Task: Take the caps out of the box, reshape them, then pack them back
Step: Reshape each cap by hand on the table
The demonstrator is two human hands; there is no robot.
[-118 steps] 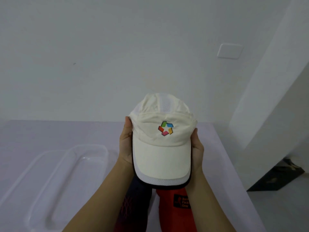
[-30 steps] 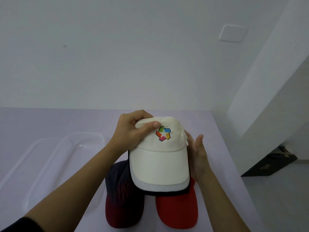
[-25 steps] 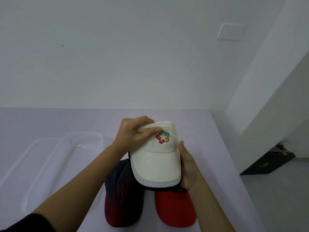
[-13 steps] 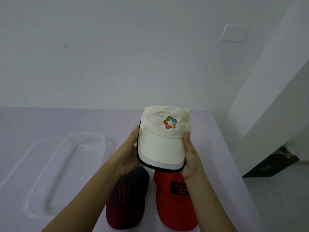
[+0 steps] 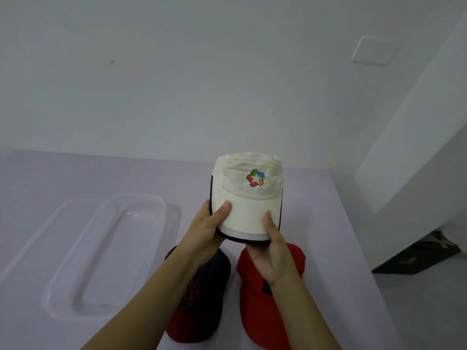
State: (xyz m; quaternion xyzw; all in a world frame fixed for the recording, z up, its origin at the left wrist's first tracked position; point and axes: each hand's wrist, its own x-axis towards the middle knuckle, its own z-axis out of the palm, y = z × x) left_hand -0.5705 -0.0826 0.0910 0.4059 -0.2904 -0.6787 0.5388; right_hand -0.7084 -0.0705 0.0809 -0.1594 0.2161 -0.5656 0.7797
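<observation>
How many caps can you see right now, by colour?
1 white cap, held by the left hand and the right hand
1 navy cap with a dark red brim, on the table
1 red cap, on the table beside the navy one
Total: 3 caps

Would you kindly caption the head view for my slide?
Left hand and right hand hold the white cap by its brim above the dark cap and red cap.

Our single head-worn camera faced forward and down, close over the pale lilac tabletop [image 5: 75,178], toward the white wall [image 5: 177,84].
</observation>
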